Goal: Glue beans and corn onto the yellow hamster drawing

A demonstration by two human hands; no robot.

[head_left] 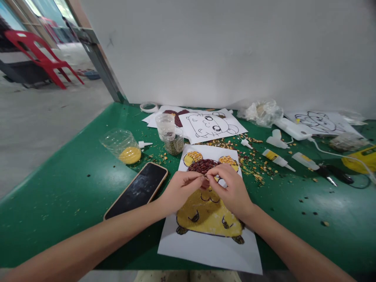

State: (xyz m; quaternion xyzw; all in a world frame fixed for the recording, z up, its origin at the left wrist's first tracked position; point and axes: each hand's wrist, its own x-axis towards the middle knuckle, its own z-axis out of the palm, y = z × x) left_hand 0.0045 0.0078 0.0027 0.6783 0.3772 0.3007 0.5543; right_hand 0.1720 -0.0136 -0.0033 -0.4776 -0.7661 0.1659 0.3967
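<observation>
A paper sheet [211,256] bears an animal picture filled in with yellow grains [196,217], dark red beans [202,166] on the head and corn kernels [228,159] at the ears. Above its face, my left hand [183,190] and my right hand [230,190] meet at the fingertips. Each is closed in a pinch. Whatever lies between the fingertips is too small to make out. Part of the face is hidden under my fingers.
A phone [136,192] lies left of the sheet. Behind stand plastic cups [173,141] and a clear container [129,154] with yellow grains. Loose kernels [255,166], glue bottles [276,157], a glue gun [293,128] and black-handled snips [337,172] are at right. A white wall [229,51] closes the back.
</observation>
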